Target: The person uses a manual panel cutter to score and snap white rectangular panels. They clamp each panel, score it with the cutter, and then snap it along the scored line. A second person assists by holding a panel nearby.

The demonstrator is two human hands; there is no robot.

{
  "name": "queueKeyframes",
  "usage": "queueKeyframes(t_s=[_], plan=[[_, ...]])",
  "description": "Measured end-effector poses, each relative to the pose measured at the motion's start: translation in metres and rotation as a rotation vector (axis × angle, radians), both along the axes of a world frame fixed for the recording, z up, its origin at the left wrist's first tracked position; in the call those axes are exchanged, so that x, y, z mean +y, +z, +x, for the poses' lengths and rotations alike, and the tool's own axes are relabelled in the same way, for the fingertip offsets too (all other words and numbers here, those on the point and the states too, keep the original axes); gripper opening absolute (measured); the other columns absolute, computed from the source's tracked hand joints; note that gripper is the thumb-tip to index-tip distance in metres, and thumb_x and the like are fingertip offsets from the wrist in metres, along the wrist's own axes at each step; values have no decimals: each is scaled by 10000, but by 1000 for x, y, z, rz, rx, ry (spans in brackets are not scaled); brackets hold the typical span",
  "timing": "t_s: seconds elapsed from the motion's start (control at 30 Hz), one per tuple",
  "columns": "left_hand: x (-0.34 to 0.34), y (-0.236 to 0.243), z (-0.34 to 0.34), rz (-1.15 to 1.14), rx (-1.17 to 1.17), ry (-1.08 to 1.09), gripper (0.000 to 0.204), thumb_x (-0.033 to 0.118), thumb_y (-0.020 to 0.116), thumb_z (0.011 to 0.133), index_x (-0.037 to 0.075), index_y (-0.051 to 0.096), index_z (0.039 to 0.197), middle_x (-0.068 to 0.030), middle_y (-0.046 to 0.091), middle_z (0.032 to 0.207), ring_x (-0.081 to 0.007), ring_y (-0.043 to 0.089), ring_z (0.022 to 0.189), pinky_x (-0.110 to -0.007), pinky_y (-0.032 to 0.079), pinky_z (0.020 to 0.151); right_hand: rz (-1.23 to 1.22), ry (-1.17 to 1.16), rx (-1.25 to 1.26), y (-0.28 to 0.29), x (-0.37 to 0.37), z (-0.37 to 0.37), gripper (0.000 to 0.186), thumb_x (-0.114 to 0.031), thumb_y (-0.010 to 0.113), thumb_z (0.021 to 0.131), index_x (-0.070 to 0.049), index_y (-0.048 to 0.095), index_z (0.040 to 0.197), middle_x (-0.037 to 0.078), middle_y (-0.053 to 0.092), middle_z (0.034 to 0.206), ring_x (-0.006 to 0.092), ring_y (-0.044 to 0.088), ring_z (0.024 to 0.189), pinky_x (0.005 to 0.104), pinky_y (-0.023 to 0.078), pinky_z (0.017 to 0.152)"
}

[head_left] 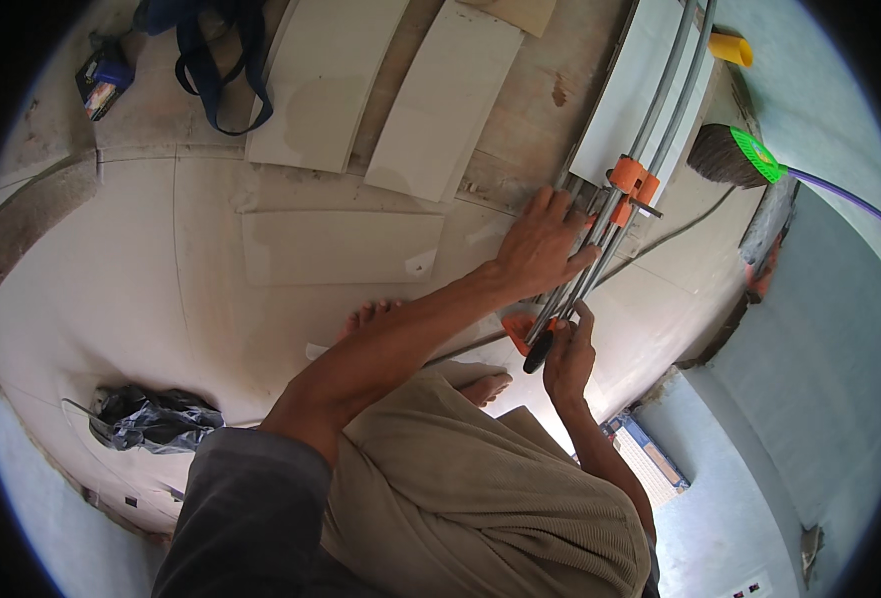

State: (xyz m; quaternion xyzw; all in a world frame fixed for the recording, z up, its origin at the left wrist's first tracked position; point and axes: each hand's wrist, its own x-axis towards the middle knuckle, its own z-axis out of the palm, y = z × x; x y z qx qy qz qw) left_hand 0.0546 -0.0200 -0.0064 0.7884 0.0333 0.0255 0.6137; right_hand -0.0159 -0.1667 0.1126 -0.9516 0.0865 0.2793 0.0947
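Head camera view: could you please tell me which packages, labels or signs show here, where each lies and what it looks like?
Small box: top left on the floor beside dark straps, boxy, blue with yellow and red.
Flat pack: lower right by the wall, behind the right hand, rectangular, pale grid face with blue and orange edges.
Dark crumpled bag: lower left on the floor, grey-black, no label visible.
No screens or signs.

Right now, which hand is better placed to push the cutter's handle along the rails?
Probably the right hand: its fingers already wrap the black handle. The left hand lies flat, pressing beside the rails.
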Motion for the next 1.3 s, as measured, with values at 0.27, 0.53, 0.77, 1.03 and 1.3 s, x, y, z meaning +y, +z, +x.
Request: queueKeyframes(t_s=[0.27,0.53,0.77,1.03,1.3], plan=[[-6,-3,4,46,-84,32,426,361,717,947,-27,703,1122,-181,554,1155,-352,513,1146,-480,473,1026,-76,279,-351,-12,-11,-13,236,-225,597,1067,-24,597,1193,169,717,933,336,728,804,439,582,726],[-7,-3,5,44,-89,29,426,358,718,954,-53,698,1063,-189,569,1155,-351,533,1130,-476,475,1015,-8,-30,-370,-25,-13,-43,238,-206,699,1018,18,628,1048,152,695,923,257,692,764,397,554,741],[-5,2,4,75,-57,-4,414,338,703,959,-70,689,1027,-199,568,1157,-353,531,1134,-477,460,1019,-127,83,-347,-19,-9,-40,240,-228,699,1005,5,651,1031,145,701,935,269,692,828,424,543,784],[0,5,6,12,-45,-12,351,294,675,968,-47,712,1039,-201,585,1137,-361,531,1159,-501,457,1016,-248,94,-235,-19,-9,-31,304,-333,672,989,-35,671,1046,137,705,943,336,678,934,496,516,821],[5,3,17,-112,-83,-6,234,158,594,1001,-14,702,1117,-173,630,1128,-373,577,1088,-497,465,1003,35,-201,-183,2,-10,-27,347,-285,678,1026,35,603,1137,185,767,988,310,777,861,406,596,769]])
